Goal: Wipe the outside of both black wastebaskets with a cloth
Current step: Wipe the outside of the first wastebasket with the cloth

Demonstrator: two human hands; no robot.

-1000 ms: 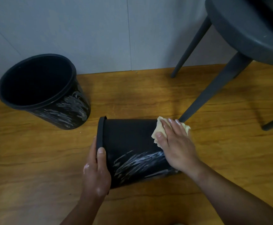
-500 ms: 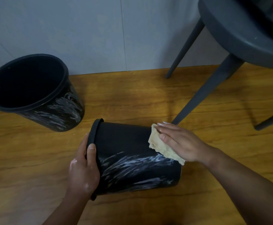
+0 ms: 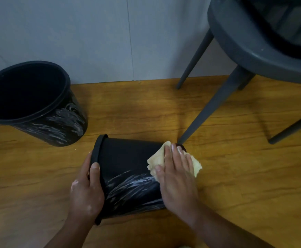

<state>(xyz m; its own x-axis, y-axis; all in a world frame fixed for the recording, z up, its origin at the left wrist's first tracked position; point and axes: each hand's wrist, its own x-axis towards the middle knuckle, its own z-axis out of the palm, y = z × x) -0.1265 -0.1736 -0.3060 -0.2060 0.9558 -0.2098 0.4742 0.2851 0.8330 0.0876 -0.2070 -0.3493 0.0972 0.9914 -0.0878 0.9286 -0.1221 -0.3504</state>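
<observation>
A black wastebasket (image 3: 128,163) lies on its side on the wooden floor, rim to the left, with white smears low on its wall. My left hand (image 3: 87,190) grips its rim, thumb over the edge. My right hand (image 3: 177,178) presses a pale yellow cloth (image 3: 156,161) flat against the basket's wall near its base end. A second black wastebasket (image 3: 63,120) stands upright at the left by the wall, its side streaked with white.
A dark grey chair (image 3: 250,51) stands at the upper right; one leg (image 3: 208,110) touches down just beyond the lying basket's base. A grey wall (image 3: 110,36) runs along the back. Bare wooden floor (image 3: 253,176) spreads to the right and front.
My right hand with the cloth slid from the basket's upper side down toward the base end and now lies flat. The left hand kept its hold on the rim.
</observation>
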